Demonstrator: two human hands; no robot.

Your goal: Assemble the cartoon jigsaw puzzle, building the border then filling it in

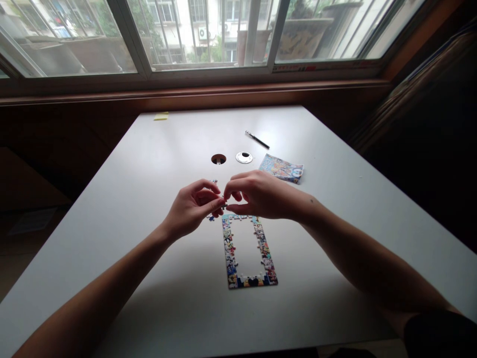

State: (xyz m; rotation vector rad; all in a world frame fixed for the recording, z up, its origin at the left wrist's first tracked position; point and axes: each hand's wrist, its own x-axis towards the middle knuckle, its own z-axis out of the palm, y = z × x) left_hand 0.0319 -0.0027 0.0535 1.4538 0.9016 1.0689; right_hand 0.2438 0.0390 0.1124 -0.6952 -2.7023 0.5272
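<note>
Just beyond the jigsaw border [265,250], the left hand [191,205] pinches a small jigsaw piece [224,204]; whether the right hand [250,191], fingers curled, grips it too, I cannot tell. It should handle as light, stiff card, best taken by opposite edges, tabs bending easily. Fingers mask its outline; loose pieces [211,218] by the border's far left corner are partly hidden.

A black sleeve [439,334] leaves the right forearm [357,251] and wrist [303,205] bare.
</note>
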